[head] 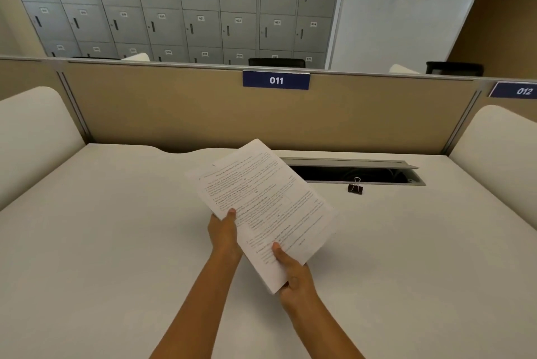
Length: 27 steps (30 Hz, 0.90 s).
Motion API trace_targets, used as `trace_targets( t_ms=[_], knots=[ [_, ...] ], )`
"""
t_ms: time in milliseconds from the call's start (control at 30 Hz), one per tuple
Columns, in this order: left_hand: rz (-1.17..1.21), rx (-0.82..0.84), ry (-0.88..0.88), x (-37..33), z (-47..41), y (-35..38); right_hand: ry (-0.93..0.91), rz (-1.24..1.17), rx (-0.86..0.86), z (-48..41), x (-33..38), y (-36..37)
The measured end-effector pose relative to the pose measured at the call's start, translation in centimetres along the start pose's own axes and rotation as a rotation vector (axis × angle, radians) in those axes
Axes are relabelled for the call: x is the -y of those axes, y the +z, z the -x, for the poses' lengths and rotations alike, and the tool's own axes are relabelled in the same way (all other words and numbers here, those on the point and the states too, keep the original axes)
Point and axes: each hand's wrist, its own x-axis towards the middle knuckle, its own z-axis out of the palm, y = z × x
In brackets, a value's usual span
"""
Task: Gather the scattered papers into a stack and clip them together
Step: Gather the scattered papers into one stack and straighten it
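Observation:
A stack of printed white papers [267, 204] is held tilted above the white desk [101, 227], its sheets roughly aligned. My left hand [223, 235] grips the stack's left edge, thumb on top. My right hand [292, 273] pinches the near corner, thumb on the top sheet and fingers underneath. A black binder clip [355, 187] with silver handles sits on the desk to the right of the papers, just in front of the cable slot, apart from both hands.
An open cable slot [351, 174] with a raised grey lid runs along the back right of the desk. A tan partition [174, 108] labelled 011 closes the far side. Cream side dividers [29, 137] stand at left and right.

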Motion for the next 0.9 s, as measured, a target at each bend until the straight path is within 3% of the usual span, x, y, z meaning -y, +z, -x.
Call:
trace_targets(
  t_ms=[233, 367, 467, 567, 667, 900],
  knots=[
    [-0.1, 0.09, -0.018, -2.3, -2.7, -2.9, -0.156, 0.09, 0.041, -2.4, 5.4, -2.0],
    [-0.174, 0.297, -0.034, -3.3, -3.4, -4.7, -0.149, 0.45, 0.223, -3.0, 8.5, -2.8],
    [-0.19, 0.424, -0.046, -3.2, -3.7, -5.0, -0.108, 0.727, 0.239, -3.7, 9.2, -3.0],
    [-0.293, 0.324, -0.034, -2.2, -4.0, -4.5, -0.178, 0.972, 0.116, -4.9, 8.2, -3.3],
    [-0.371, 0.245, -0.042, -1.4, -4.7, -4.3, -0.22, 1.027, 0.027, -5.9, 7.1, -3.5],
    [-0.402, 0.217, -0.073, -0.6, -6.0, -4.9, -0.122, 1.095, 0.079, -7.5, 8.4, -3.6]
  ],
)
